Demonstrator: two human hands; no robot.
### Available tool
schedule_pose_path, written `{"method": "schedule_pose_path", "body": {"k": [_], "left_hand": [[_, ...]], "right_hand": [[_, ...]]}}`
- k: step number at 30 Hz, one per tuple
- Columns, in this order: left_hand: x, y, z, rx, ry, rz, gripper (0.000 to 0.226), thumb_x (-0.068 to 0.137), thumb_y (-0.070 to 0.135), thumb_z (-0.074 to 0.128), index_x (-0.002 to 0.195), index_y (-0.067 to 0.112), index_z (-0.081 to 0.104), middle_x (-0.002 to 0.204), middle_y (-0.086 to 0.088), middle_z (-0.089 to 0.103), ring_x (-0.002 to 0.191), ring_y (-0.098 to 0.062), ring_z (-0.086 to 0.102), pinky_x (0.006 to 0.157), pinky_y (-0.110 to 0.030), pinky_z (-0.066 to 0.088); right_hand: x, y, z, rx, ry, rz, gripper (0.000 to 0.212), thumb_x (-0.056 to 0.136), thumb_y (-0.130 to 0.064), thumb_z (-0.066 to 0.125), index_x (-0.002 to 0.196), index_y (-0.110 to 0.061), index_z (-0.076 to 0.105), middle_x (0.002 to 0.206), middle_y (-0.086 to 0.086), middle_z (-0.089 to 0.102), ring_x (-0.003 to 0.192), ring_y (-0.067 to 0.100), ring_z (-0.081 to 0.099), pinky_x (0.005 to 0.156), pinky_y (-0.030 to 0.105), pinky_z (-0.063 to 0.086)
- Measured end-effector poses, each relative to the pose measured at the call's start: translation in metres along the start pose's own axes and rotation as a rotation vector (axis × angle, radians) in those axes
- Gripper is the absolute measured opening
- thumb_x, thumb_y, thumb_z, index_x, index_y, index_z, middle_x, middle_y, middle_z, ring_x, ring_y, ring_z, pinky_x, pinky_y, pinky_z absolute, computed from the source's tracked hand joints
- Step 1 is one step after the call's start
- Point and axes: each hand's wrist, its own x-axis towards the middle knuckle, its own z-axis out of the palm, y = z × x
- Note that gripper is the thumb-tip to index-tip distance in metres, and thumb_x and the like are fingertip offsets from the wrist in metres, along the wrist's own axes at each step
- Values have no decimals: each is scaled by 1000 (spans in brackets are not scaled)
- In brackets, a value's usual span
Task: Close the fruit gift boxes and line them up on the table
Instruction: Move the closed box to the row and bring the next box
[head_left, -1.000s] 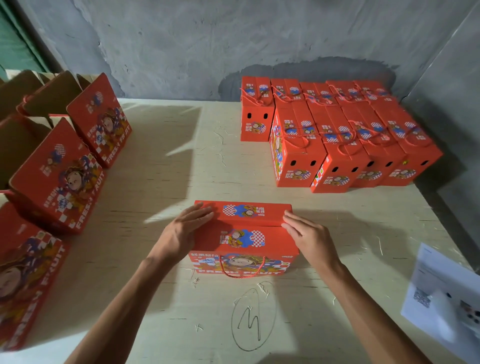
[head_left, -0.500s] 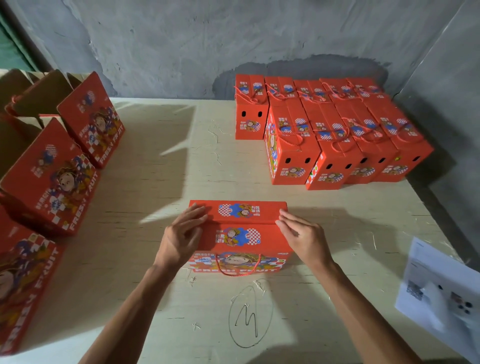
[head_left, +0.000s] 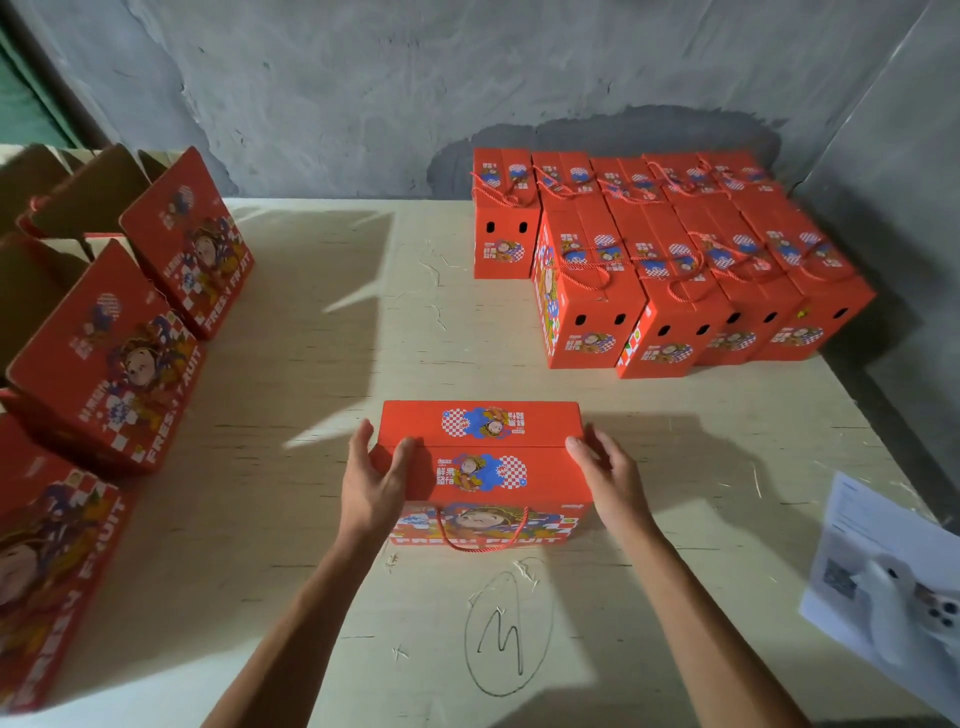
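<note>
At the left edge of the desk (head_left: 311, 332) stand 3 open boxes (head_left: 119, 358), red, with brown flaps raised and "FRESH FRUIT" on their fronts. At the near middle sits the closed gift box (head_left: 483, 467), red, with a cartoon child on blue and checkered patches and a red cord handle hanging down its front. The left hand (head_left: 374, 483) grips its left end, thumb on the lid. The right hand (head_left: 608, 478) holds its right end, fingers curved against the side. Far right, closed boxes (head_left: 675, 260) are lined up in rows. A printed sheet (head_left: 883, 571) lies at the right edge.
</note>
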Motion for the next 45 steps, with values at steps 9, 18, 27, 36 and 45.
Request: {"method": "schedule_pose_path", "body": {"k": [9,18,27,36,45], "left_hand": [[15,-5,-5,46,3,-146,43,77,67,64,87,27,77,81,6,77,84,-21,75,79,-45,62],[52,20,5,-14,216,-214,73,74,54,86,134,18,64,125,-1,70,105,-15,65,94,-32,50],[-10,-3,34,-418,255,-305,42,80,43,85,104,11,75,95,-4,79,79,-10,74,73,-30,58],[-25,9,36,-575,73,-677,64,75,67,79,108,13,69,94,-4,75,83,-16,73,59,-28,59],[-12,31,34,-226,-10,-462,39,95,33,72,75,1,62,48,-3,58,35,-11,53,36,-20,39]], "right_hand": [[12,0,2,-3,4,140,36,82,-57,65,82,-23,77,76,0,76,66,10,68,55,18,47],[-6,5,6,-260,91,143,78,80,-86,55,62,-11,51,53,-3,58,55,13,58,60,32,44],[37,-28,-1,-247,-66,144,52,90,-57,70,93,-5,74,94,11,77,86,18,69,75,34,51],[28,-42,6,-637,-143,107,71,94,-76,43,56,-18,59,60,2,57,72,26,62,61,31,39],[11,-33,9,-123,-233,399,42,100,-47,60,102,-9,77,96,5,79,90,22,73,90,38,55]]}}
